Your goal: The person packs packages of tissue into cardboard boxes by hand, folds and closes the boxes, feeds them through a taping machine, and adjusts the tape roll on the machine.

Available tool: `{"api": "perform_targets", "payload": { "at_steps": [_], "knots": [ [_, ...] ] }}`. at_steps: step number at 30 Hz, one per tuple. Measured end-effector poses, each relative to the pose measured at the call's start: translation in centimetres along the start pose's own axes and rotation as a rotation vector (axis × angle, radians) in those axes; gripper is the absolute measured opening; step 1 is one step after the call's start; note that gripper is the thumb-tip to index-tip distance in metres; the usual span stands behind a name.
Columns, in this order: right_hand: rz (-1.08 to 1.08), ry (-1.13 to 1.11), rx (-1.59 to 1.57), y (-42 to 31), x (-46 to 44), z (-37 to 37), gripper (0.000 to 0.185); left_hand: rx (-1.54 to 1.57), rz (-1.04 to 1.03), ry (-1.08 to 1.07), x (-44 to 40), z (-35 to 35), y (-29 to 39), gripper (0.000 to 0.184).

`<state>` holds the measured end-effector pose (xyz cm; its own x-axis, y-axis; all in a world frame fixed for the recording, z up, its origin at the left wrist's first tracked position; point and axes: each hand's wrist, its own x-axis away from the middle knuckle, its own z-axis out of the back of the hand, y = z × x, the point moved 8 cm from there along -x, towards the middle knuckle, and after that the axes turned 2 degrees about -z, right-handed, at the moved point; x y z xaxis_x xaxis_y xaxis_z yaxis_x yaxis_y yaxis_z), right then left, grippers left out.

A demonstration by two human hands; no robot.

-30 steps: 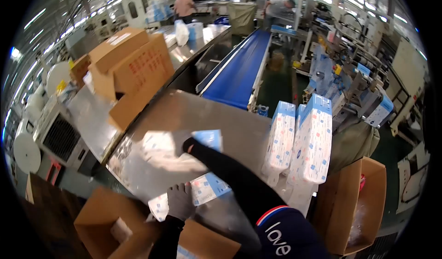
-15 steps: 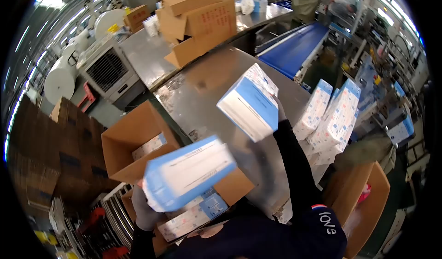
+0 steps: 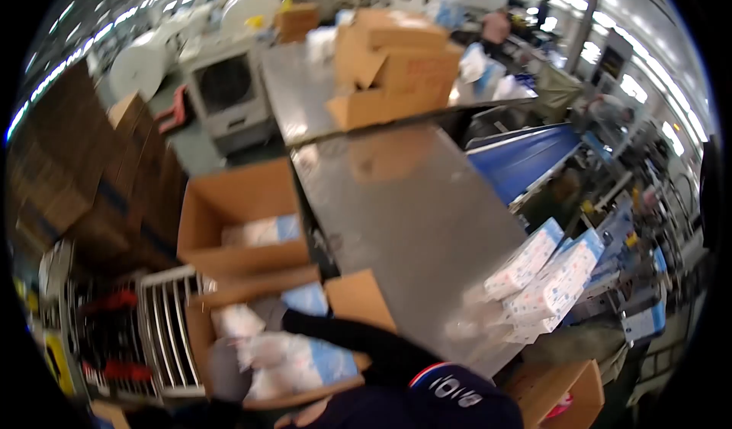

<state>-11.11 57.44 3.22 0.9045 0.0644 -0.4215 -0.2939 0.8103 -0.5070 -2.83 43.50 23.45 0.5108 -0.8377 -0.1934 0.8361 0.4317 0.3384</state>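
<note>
Both hands, in grey gloves, are down in an open cardboard box (image 3: 196, 345) at the bottom centre. My left hand (image 3: 227, 369) is at the box's left side, wrapped against a white wrapped pack (image 3: 271, 350). My right hand (image 3: 268, 314) reaches in from the right and lies on a blue-and-white pack (image 3: 305, 299) near the box's back edge. Motion blur smears the fingers of both hands. More blue-and-white packs (image 3: 332, 359) lie in the box under the hands.
Behind is another open box (image 3: 240, 189) with packs inside. A metal table (image 3: 396, 223) bears upright packs (image 3: 553, 280) at its right edge. Beyond are an opened carton (image 3: 404, 70), a blue conveyor (image 3: 526, 162) and a person (image 3: 496, 26). Rollers (image 3: 171, 330) run at left.
The two packs that my hands held above the table and box have gone down into the front box with both hands. The view has swung to the left.
</note>
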Motion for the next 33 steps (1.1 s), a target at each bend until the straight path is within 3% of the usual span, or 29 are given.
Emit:
{"api": "perform_targets", "payload": {
  "at_steps": [1, 2, 3, 4, 5, 6, 7, 9, 10, 12, 13, 14, 15, 16, 17, 19, 20, 22, 24, 25, 26, 28, 29, 30, 31, 32, 33],
  "knots": [
    [-0.046, -0.282, 0.197, -2.9, -0.4, 3.9, 0.063, -0.28, 0.322, 0.155, 2.9, 1.6, -5.5, 0.052],
    [-0.037, -0.573, 0.392, -7.0, -0.7, 10.0, 0.075, -0.556, 0.546, 0.287, 1.8, 6.7, -6.4, 0.056],
    [-0.142, -0.614, 0.132, -5.7, 0.9, 8.3, 0.089, -0.324, 0.762, -0.068, 4.2, 4.0, -12.3, 0.037],
    [-0.07, -0.561, 0.138, -4.6, 2.4, 6.9, 0.085, 0.077, 0.536, 0.071, 7.0, -2.5, -20.5, 0.019],
    [-0.037, -0.542, 0.099, -3.8, 3.9, 7.1, 0.082, 0.099, 0.498, 0.114, 4.8, 0.0, -17.9, 0.016],
    [-0.057, -0.344, 0.154, -3.6, 5.8, 10.1, 0.071, 0.113, 0.45, 0.159, 2.3, 3.3, -15.1, 0.013],
    [-0.33, -0.29, 0.082, -3.8, 6.7, 15.5, 0.065, 0.045, 0.467, 0.083, 2.1, 3.1, -17.9, 0.015],
    [-0.486, 0.218, 0.21, -3.1, 11.7, 23.3, 0.061, 0.066, 0.499, 0.009, 1.6, 4.2, -20.7, 0.017],
    [-0.987, 0.025, 0.126, -0.5, 13.7, 24.9, 0.061, 0.017, 0.417, 0.061, 3.0, 3.8, -23.9, 0.016],
    [-1.113, 0.515, 0.618, -1.1, 20.8, 24.3, 0.06, 0.098, 0.446, 0.088, 3.9, 7.5, -23.3, 0.015],
    [-1.124, 0.326, 0.409, -0.7, 21.0, 21.7, 0.062, 0.05, 0.402, 0.086, 5.5, 7.3, -27.4, 0.014],
    [-1.12, 0.14, 0.2, -0.8, 20.8, 18.8, 0.064, 0.158, 0.437, 0.167, 7.1, 6.8, -31.7, 0.01],
    [-1.101, -0.043, -0.019, -2.2, 19.6, 15.2, 0.066, -0.015, 0.35, 0.183, 8.2, 8.0, -33.5, 0.008],
    [-1.065, -0.009, -0.075, -7.2, 15.8, 15.4, 0.065, -0.192, 0.253, 0.206, 7.7, 11.2, -32.8, 0.008],
    [-1.025, 0.026, -0.111, -11.9, 11.2, 15.7, 0.064, -0.252, 0.321, 0.223, 8.3, 13.4, -32.6, 0.008],
    [-0.568, 0.132, -0.305, -18.6, 3.1, 10.6, 0.076, -0.44, 0.367, -0.1, 8.3, 12.5, -35.0, 0.014],
    [-0.348, -0.075, -0.308, -20.1, -1.0, 4.4, 0.085, -0.543, 0.356, -0.228, 8.5, 10.5, -34.9, 0.018],
    [-0.126, -0.35, 0.18, -25.5, -5.7, -4.7, 0.091, -0.523, 0.22, -0.534, 9.3, 4.4, -35.3, 0.028],
    [-0.251, -0.645, 0.188, -29.1, -7.7, -5.7, 0.095, -0.454, 0.03, -0.678, 10.1, 0.0, -36.8, 0.041],
    [-0.309, -0.78, 0.193, -30.2, -8.9, -6.2, 0.098, -0.338, 0.149, -0.667, 9.7, 0.7, -37.6, 0.047],
    [-0.231, -0.86, -0.148, -31.2, -9.7, -8.1, 0.098, -0.204, 0.263, -0.647, 9.5, 1.0, -37.7, 0.053],
    [0.129, -1.043, 0.13, -35.0, -7.0, -7.8, 0.092, -0.166, 0.268, -0.699, 9.2, 1.1, -36.6, 0.059],
    [0.049, -1.042, 0.094, -33.2, -7.1, -7.8, 0.091, -0.14, 0.284, -0.728, 9.3, 1.4, -36.3, 0.062],
    [-0.028, -1.041, 0.041, -31.1, -7.4, -8.8, 0.089, -0.19, 0.089, -0.862, 9.0, 0.9, -35.6, 0.063],
    [-0.093, -0.843, 0.217, -28.5, -10.1, -7.3, 0.088, -0.214, 0.092, -0.744, 7.0, 3.5, -34.3, 0.058],
    [-0.159, -0.635, 0.389, -25.8, -12.6, -5.1, 0.088, -0.052, 0.145, -0.344, 4.5, 9.0, -31.6, 0.05],
    [-0.21, -0.555, 0.477, -23.9, -12.0, -5.9, 0.088, -0.081, -0.062, 0.308, 2.9, 14.8, -29.8, 0.044]
  ]
}}
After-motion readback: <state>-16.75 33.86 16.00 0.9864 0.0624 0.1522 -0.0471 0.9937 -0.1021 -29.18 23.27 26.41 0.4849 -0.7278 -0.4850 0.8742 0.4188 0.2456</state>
